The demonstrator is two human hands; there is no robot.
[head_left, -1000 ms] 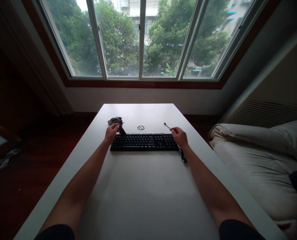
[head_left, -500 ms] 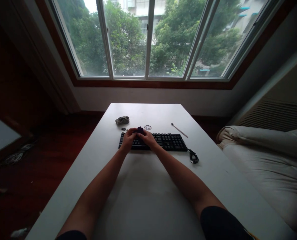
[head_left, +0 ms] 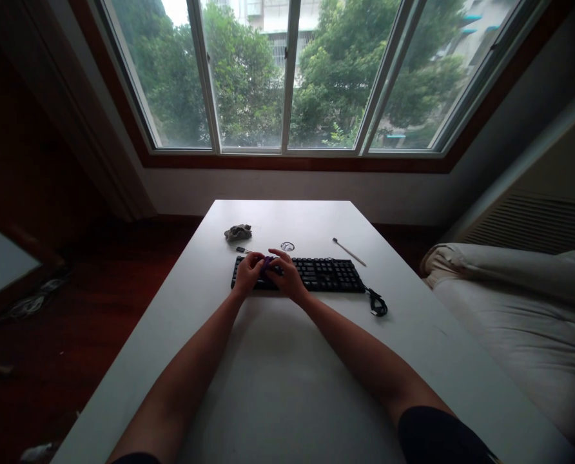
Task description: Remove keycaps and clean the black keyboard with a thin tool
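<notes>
A small purple lump, soft-looking but too small to name more closely, is between my two hands above the left part of a black keyboard. My left hand is closed, pinching the lump from the left. On the other side, my right hand grips it with the thumb low and the index finger lifted and stretched over the top. Both hands hide part of the keyboard's left keys. Just beyond my left hand lies a small dark-headed brush or tool, its other end hidden.
A crumpled grey-green cloth lies far left on the white table. Behind the keyboard are a round clear item and a thin stick with a dark tip. The keyboard's coiled cable rests at its right. A covered sofa stands at right.
My right hand's fingers have spread, with the index finger lifting. The lump sits slightly lower and shows more purple between my hands. The view has shifted slightly.
</notes>
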